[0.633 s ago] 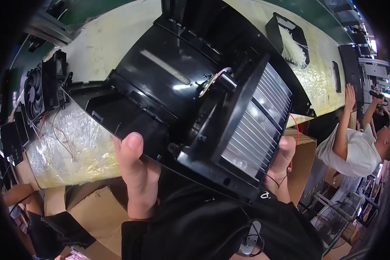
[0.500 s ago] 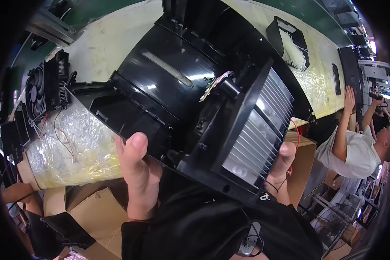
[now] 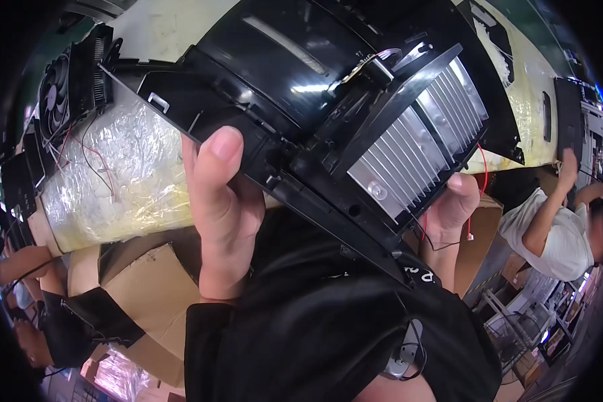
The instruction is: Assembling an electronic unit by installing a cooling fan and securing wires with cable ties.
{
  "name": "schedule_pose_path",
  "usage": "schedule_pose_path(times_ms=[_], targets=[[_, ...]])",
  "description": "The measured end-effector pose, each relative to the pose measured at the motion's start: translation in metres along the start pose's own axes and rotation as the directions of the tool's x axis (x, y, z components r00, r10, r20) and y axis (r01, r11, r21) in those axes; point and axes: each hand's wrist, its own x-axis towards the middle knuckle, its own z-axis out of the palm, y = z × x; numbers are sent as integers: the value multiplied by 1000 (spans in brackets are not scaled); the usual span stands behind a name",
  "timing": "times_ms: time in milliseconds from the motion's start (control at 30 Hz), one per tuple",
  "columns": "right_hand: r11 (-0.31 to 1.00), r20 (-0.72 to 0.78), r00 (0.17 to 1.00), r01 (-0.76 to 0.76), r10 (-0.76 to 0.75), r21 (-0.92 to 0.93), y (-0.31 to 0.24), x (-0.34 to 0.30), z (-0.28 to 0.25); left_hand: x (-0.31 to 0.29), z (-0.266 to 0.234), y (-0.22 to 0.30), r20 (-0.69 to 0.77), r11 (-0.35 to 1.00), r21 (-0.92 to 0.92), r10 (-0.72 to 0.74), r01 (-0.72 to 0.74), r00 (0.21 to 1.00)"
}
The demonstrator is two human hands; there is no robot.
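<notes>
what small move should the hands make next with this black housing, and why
Probably ease the right hand slightly away from the loose wires while the left hand supports the black housing: a red wire dangles beside the right hand, and a thin dark wire shows against that wrist, so either might snag.

The black housing [image 3: 275, 74] is cut off by the upper edge; it hides most fingers of the left hand [image 3: 220, 194] and part of a black tray [image 3: 502, 40]. Most fingers of the right hand [image 3: 452, 208] are hidden behind the finned metal block [image 3: 425, 137].
</notes>
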Motion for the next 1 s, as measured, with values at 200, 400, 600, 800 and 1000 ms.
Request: schedule_pose_path(times_ms=[200, 400, 600, 800, 1000], targets=[[998, 124, 990, -60, 62, -15, 1, 0, 6, 5, 6, -7, -79, 978, 199, 73, -56, 994], [976, 208, 954, -210, 217, -52, 0, 5, -6, 39, 21, 3, -70, 992, 109, 64, -56, 995], [967, 408, 888, -130, 212, -220, 8, -9, 1, 84, 29, 11, 43, 952, 254, 165, -170, 985], [474, 491, 831, 554, -261, -684, -133, -88, -45, 29, 39, -15, -30, 887, 410, 246, -212, 969], [458, 476, 863, 496, -167, -738, -110, 94, 30, -23, 33, -35, 85, 970, 244, -11, -10, 996]])
